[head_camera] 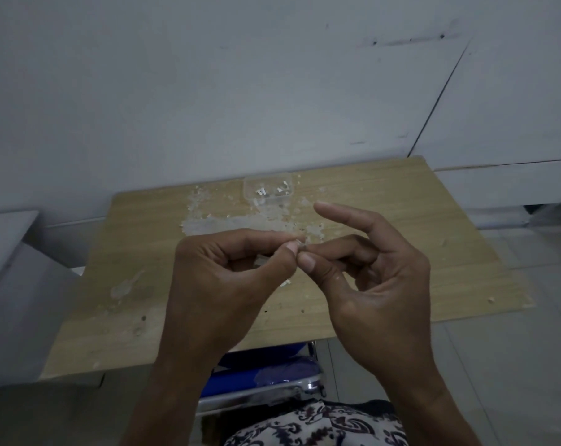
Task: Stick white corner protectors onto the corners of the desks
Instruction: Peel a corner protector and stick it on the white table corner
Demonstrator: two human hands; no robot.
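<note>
above the table (401,226), left hand (221,278) and right hand (369,278) meet fingertip to fingertip, both pinching one tiny protector (297,243); right forefinger raised.

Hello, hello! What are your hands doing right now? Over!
Left hand and right hand pinch one small protector together over the desk. Clear box behind, scraps around. Nothing blocking.

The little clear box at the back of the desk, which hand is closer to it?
Right. The right hand stretches a finger up just below the clear box; the left hand sits lower and leftward.
</note>
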